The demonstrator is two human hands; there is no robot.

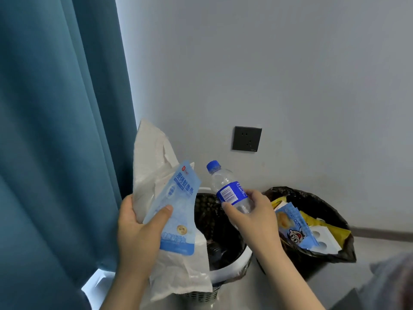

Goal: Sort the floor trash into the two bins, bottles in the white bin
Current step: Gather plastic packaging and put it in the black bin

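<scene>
Bottle (230, 192) sits in the right hand (252, 218), thumb and fingers curled round its lower half below the blue label. It is tilted, with the blue cap (213, 165) pointing to about 11 o'clock. I see it held in the air over the mouth of the white bin (237, 264), which has a dark liner. What lies in the bottom of that bin I cannot tell.

The left hand (138, 229), at 9 o'clock from the bottle, grips a blue pouch (176, 204) and a white bag (152, 162) together. The thumb is pressed on the pouch's front and the fingers are hidden behind. The bag sticks up past the pouch toward 12 o'clock and hangs down over the bin's near-left rim.

The black bin (312, 198) stands just beside the white one at 3 o'clock, with wrappers (292, 229) piled inside it. A dark socket (247, 138) is on the wall at 12 o'clock from the bins, and a teal curtain (55, 130) fills the 9 o'clock side
</scene>
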